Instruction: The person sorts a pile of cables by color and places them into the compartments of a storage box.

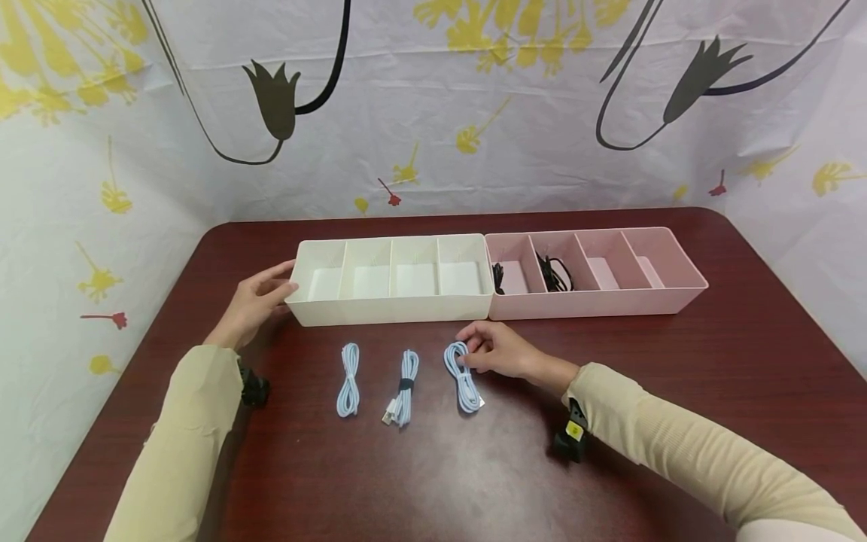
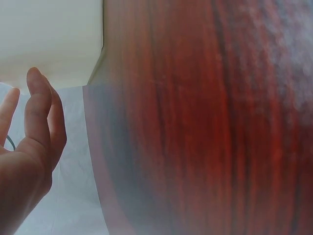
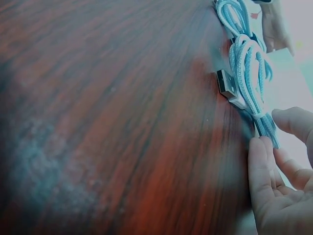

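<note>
At the left end of a white divided box (image 1: 396, 311), my left hand (image 1: 254, 305) rests its fingertips against the end wall. In the left wrist view those fingers (image 2: 38, 105) are fairly straight. My right hand (image 1: 501, 350) pinches the upper end of a coiled light-blue USB cable (image 1: 465, 384) between thumb and fingers. The right wrist view shows this cable's metal plug (image 3: 226, 84) near its far end. Two more coiled light-blue cables lie to its left: a middle cable (image 1: 406, 385) with a black tie, and a left cable (image 1: 348, 380).
A pink divided box (image 1: 589, 304) adjoins the white box on the right. Black cables (image 1: 557, 275) lie in its two left compartments. Both boxes stand toward the back of the dark red wooden table (image 1: 379, 482), with a patterned cloth (image 1: 379, 113) hanging behind.
</note>
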`<state>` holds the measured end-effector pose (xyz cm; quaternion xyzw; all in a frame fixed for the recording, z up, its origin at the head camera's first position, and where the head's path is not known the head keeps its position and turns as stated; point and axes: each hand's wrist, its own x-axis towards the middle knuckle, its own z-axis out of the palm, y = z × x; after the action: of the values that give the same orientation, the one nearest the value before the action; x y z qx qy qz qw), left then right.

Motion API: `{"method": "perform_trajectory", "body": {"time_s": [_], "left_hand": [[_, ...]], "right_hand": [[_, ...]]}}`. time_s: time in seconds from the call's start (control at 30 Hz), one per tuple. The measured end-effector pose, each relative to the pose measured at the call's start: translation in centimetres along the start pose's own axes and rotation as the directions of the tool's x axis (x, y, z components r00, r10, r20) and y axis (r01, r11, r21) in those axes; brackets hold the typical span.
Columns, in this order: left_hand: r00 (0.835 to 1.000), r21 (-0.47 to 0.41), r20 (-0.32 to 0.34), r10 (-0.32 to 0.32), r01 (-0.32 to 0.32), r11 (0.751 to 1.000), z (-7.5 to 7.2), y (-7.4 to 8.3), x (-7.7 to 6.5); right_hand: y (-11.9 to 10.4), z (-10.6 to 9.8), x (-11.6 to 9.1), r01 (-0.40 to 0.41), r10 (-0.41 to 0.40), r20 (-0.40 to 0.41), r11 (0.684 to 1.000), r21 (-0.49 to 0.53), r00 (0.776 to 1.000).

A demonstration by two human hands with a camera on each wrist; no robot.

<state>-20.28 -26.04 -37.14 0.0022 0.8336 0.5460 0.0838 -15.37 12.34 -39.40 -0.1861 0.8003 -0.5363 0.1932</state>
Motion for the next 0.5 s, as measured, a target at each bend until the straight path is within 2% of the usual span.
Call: {"method": "perform_trajectory", "body": {"time_s": [0.5], "left_hand": [[1.0,0.001,-0.013,-0.004,0.004,1.0,0.04,-0.11,0.1]], "right_hand": [[-0.16,-0.09,0.18,0.029,-0.026,0.046,0.997,-0.073,0.999]]}}
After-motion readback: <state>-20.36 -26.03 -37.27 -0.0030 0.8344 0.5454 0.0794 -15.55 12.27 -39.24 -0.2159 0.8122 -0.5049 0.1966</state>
